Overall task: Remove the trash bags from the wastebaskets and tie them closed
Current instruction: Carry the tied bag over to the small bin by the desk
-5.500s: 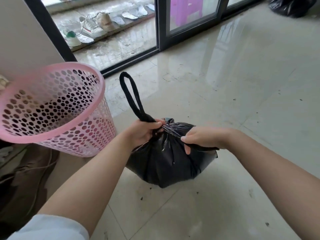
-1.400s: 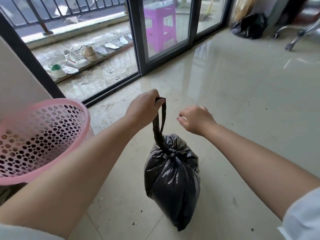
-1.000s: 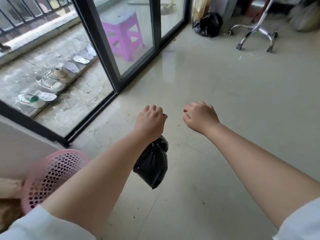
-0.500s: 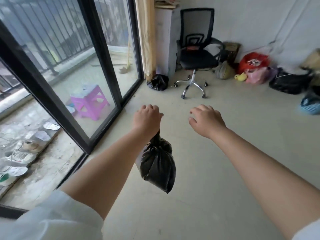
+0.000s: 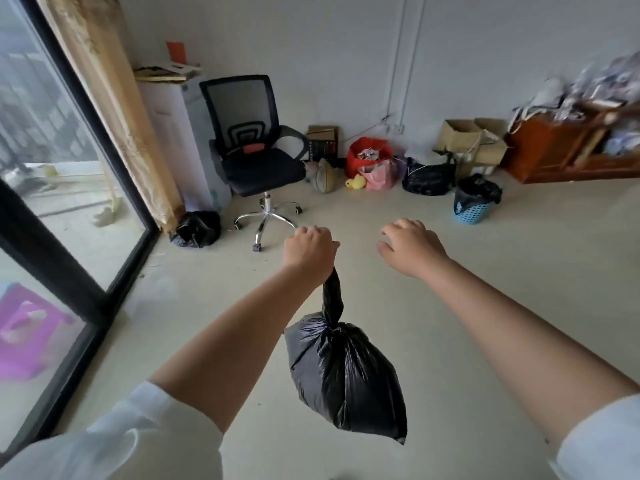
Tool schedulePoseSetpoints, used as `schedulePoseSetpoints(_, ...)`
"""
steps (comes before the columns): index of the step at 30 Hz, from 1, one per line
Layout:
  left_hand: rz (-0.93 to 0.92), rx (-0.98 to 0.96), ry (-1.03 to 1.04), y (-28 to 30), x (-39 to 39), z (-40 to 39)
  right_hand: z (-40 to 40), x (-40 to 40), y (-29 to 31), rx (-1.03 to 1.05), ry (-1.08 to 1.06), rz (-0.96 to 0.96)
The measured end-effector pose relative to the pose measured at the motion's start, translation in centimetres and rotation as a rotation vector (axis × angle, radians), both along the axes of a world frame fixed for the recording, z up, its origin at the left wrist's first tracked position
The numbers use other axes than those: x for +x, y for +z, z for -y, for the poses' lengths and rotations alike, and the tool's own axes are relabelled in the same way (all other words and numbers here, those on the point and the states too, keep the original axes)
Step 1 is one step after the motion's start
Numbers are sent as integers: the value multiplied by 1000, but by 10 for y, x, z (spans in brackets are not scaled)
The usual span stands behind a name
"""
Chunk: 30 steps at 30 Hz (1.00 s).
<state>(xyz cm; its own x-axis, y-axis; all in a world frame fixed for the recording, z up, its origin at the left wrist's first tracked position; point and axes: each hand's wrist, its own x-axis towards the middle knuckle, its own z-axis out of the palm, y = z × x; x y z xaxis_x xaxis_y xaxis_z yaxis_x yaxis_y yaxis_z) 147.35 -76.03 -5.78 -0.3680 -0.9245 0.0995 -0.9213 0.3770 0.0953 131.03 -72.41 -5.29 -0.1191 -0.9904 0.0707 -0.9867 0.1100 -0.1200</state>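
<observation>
A tied black trash bag [image 5: 344, 375] hangs in the air below my left hand [image 5: 309, 254], which grips its twisted neck. My right hand [image 5: 410, 247] is held out beside it, holding nothing, with its fingers loosely spread. A tied black bag [image 5: 197, 228] lies on the floor by the curtain at the back left. At the back right stands a blue wastebasket [image 5: 471, 207] lined with a black bag [image 5: 479, 190].
A black office chair [image 5: 258, 157] stands ahead on a chrome wheeled base. Boxes, coloured bags and a yellow duck toy line the far wall. A wooden cabinet [image 5: 568, 150] piled with clutter is at the right. Glass sliding doors [image 5: 62, 188] run along the left.
I lifted the tied bag off the floor in my left hand and my right hand let go. The view swung from the pink basket toward the far wall, and the bag now hangs lower in view.
</observation>
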Motion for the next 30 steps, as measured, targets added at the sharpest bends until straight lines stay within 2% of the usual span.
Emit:
schedulePoseSetpoints(6, 16, 37, -187, 0, -124, 107, 87, -114, 8, -7, -162, 4)
schedulePoseSetpoints(11, 47, 75, -262, -12, -224, 195, 158, -205, -7, 33, -230, 27)
schedulePoseSetpoints(18, 28, 117, -208, -31, -378, 336, 285, -367, -31, 31, -206, 99)
schedulePoseSetpoints(30, 63, 139, -153, -45, -624, 559, 496, -628, -46, 95, -172, 72)
